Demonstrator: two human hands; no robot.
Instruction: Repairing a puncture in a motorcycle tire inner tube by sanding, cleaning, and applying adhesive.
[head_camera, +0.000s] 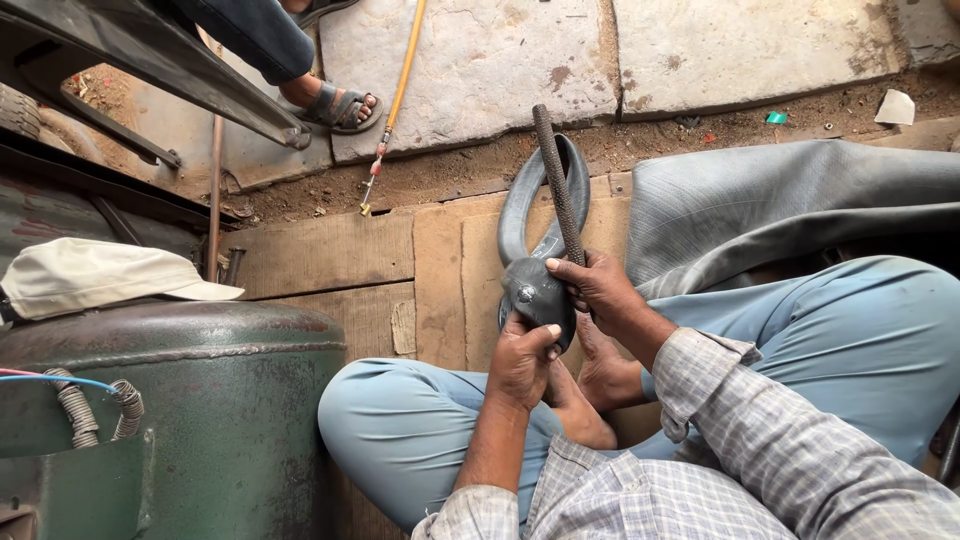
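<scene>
Hands (560, 320) grip rubber inner tube (535, 250), ribbed rod (558, 185)

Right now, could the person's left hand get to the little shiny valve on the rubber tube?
Probably yes. The left hand already grips the folded rubber tube just below the valve, and nothing covers it. The right hand holds the rasp off to the side.

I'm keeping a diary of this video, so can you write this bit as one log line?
left hand: pinching folded black rubber inner tube | right hand: gripping dark ribbed metal rod against tube | seated cross-legged on wooden boards
</scene>
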